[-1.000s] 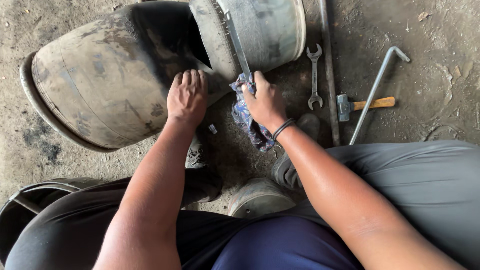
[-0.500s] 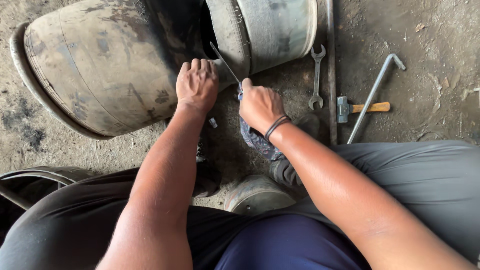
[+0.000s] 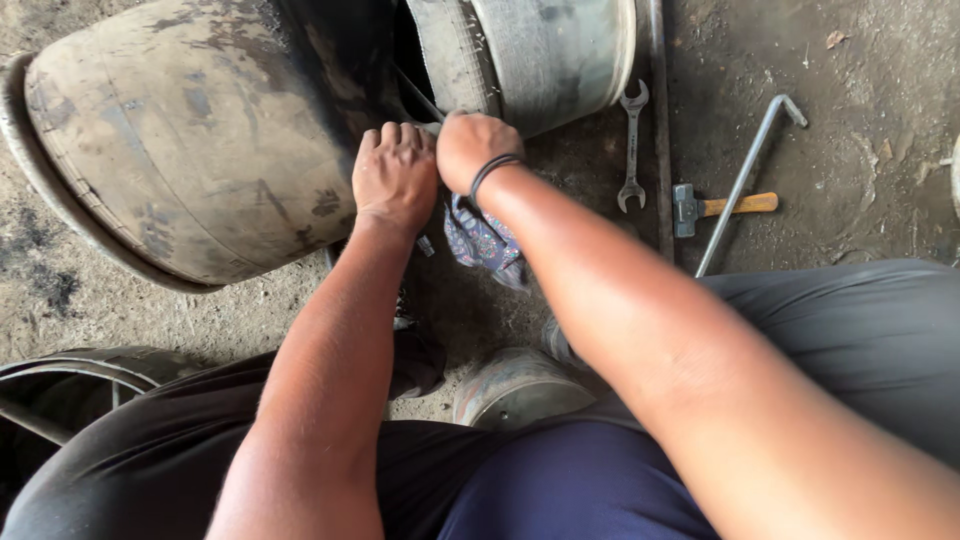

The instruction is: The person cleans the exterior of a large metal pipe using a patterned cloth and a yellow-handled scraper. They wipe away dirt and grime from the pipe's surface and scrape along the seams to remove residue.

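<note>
Both hands were down at the gap between the worn tyre [image 3: 200, 150] and the grey rim [image 3: 540, 50]: left hand [image 3: 395, 178] clenched w/ knuckles up by the tyre's edge, right hand [image 3: 472, 150] closed round a patterned rag [image 3: 485, 245] and, seemingly, the thin metal bar [image 3: 418, 95] poking into the gap. Tyre looked only partly parted from the rim, so I'd judge the work mid-way. Spanner [image 3: 632, 145], hammer [image 3: 720, 207] & bent rod [image 3: 745, 180] lay untouched on the dirt floor to the right.

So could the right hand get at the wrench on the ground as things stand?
Probably yes: the wrench lies bare on the ground just right of the right hand, nothing between them, though that hand is gripping a patterned cloth.
</note>
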